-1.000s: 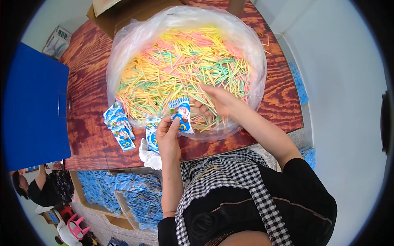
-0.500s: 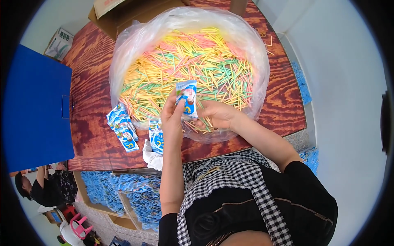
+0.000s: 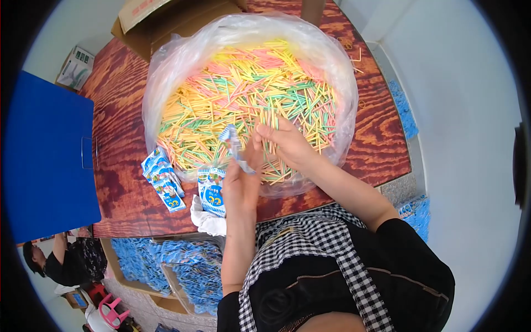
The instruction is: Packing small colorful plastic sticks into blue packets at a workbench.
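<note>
My left hand [image 3: 241,180] holds a small blue-and-white packet [image 3: 230,139], now turned nearly edge-on between thumb and fingers. Close beside it, my right hand [image 3: 290,143] grips a small bunch of thin coloured sticks [image 3: 269,123], held upright. The fingertips of both hands are near each other around the bunch; whether the left ones touch it I cannot tell. Beneath them lies a large clear plastic bag [image 3: 349,99], its rim rolled open, full of yellow, pink and green sticks [image 3: 221,105].
Overlapping packets [image 3: 164,180] lie left of the bag; more packets [image 3: 211,191] rest on a white cloth [image 3: 207,221] at the near edge. A cardboard box [image 3: 166,27] stands behind. Below the table [image 3: 119,182] are bins of blue packets [image 3: 191,265]. Another person [image 3: 69,260] is far left.
The packet has turned from face-up to nearly edge-on and moved left and slightly down. My right hand has raised the stick bunch, which now stands upright.
</note>
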`<state>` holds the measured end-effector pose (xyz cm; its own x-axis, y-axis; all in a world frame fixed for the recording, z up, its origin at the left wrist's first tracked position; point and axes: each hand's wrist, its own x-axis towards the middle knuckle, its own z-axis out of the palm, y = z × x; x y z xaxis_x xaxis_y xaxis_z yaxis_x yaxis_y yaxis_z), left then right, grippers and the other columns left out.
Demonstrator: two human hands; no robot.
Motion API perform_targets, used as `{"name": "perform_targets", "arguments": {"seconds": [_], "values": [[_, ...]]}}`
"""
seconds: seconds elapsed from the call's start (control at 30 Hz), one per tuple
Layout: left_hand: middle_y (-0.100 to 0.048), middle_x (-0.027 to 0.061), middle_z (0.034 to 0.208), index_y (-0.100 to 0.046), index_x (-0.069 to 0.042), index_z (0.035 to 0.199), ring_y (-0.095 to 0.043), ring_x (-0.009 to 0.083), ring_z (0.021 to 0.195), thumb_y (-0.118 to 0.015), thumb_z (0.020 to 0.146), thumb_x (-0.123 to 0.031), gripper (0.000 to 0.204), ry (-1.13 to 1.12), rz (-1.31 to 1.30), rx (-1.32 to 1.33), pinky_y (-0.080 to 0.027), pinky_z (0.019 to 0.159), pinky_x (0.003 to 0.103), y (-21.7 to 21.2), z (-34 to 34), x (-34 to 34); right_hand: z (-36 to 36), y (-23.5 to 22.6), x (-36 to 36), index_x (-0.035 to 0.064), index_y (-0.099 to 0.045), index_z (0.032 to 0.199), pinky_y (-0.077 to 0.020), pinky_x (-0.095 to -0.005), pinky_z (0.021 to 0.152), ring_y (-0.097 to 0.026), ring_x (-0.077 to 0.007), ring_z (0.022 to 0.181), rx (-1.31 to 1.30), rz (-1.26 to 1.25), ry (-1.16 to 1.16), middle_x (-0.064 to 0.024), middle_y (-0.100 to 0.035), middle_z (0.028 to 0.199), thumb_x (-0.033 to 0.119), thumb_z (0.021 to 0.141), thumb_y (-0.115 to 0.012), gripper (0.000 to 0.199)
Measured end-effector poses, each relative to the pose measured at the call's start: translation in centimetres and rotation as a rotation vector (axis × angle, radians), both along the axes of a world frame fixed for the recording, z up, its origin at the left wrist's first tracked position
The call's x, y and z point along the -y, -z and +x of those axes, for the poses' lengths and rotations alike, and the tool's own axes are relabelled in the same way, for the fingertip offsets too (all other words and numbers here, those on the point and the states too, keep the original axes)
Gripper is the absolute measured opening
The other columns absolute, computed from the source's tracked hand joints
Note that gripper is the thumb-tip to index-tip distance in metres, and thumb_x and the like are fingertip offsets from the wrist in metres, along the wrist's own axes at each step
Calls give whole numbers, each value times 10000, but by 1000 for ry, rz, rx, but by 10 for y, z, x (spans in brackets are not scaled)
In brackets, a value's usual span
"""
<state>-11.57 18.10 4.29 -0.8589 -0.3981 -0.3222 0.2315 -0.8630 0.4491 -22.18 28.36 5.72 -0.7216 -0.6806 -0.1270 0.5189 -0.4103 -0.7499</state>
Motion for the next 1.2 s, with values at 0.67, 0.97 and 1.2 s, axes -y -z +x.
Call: {"name": "perform_targets", "arguments": {"seconds": [0.67,0.97,1.2], "values": [[-406,216,1373,-374,44,1331,-361,320,1312,-463,955,-92,409,43,-154,13,-277,1116,466,-35,8,-14,-19,8,-28,19,-538,1135,-509,-265,735,-630,-157,871,-26,122,-38,-99,-647,995,180,952,-534,244],[-590,123,1161,-501,-6,1270,-614,117,881,-499,953,-130,340,617,-882,351,-521,656,225,-39,-19,9,19,16,-23,8,-568,1072,-539,-308,646,-640,-183,738,448,-104,-377,-86,-642,887,181,911,-599,238],[-394,196,1415,-503,24,1191,-434,307,1275,-467,932,-111,294,296,240,-180,-290,1117,429,-12,9,-11,17,5,-16,55,-535,981,-477,-240,615,-549,-90,729,-195,78,135,-27,-578,835,196,968,-517,143]]}}
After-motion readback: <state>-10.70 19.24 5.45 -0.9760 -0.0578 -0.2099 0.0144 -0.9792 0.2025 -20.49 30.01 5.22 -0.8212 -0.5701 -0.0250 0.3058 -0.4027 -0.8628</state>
